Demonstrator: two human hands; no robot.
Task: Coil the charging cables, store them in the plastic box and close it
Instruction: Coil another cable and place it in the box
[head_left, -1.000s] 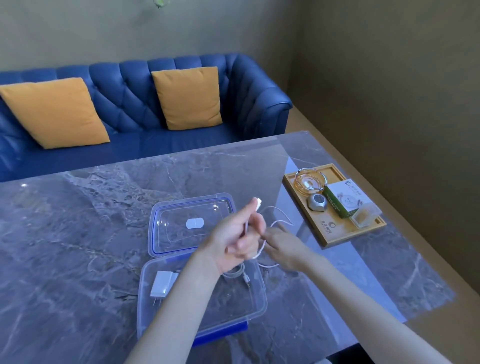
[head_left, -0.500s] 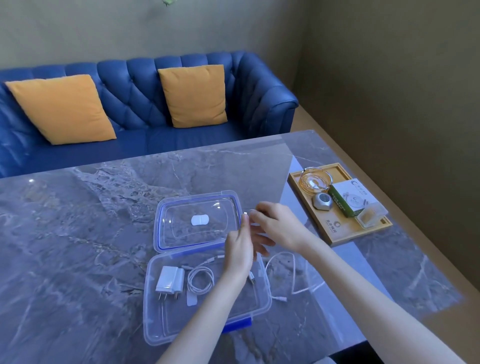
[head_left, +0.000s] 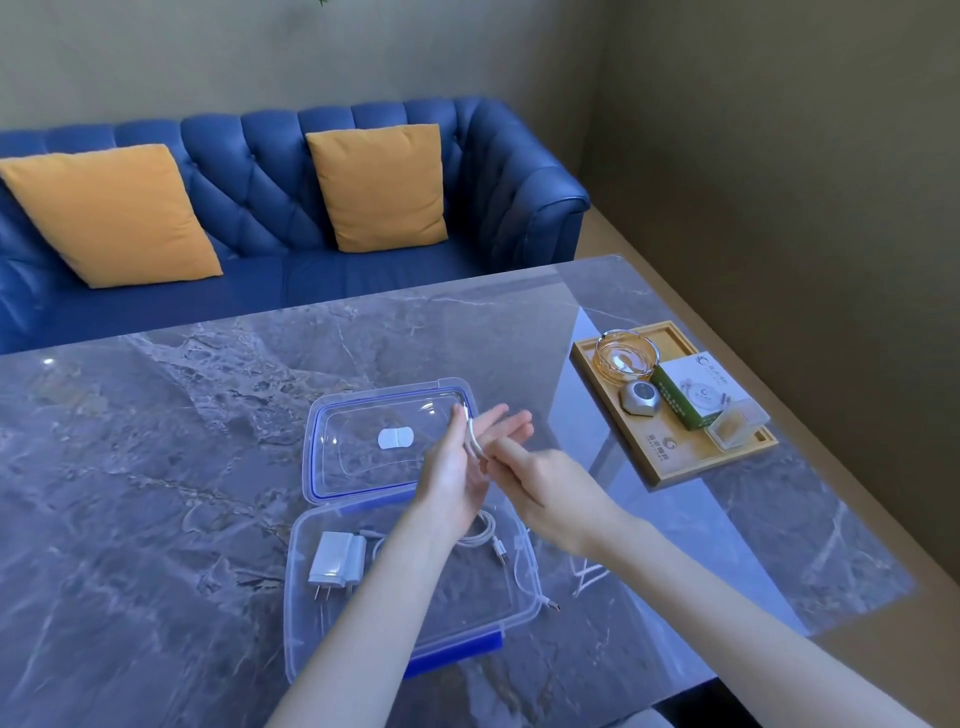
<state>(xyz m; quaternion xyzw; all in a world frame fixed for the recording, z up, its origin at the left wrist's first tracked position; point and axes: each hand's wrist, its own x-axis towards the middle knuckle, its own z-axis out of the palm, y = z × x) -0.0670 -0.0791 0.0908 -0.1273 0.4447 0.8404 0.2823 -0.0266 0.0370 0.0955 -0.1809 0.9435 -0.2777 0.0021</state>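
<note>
A clear plastic box (head_left: 524, 610) with blue clips lies open on the marble table, its lid (head_left: 363, 467) flat behind it. Inside are a white charger plug (head_left: 337, 558) and a coiled white cable, partly hidden by my left forearm. My left hand (head_left: 457, 462) is held upright over the lid's right edge, fingers extended, with a white charging cable (head_left: 471, 436) running across its palm. My right hand (head_left: 540, 478) pinches that cable against it. The cable's free end (head_left: 550, 604) trails over the box's right rim onto the table.
A wooden tray (head_left: 675, 457) at the right holds a glass ashtray (head_left: 626, 356), a grey hexagonal object (head_left: 640, 397), a green-and-white carton (head_left: 693, 389) and a small clear box (head_left: 737, 423). A blue sofa (head_left: 291, 208) with two orange cushions stands beyond the table's far edge.
Both hands have come together again over the lid's right edge. The cable loop that lay on the table right of the box has been drawn up into my hands.
</note>
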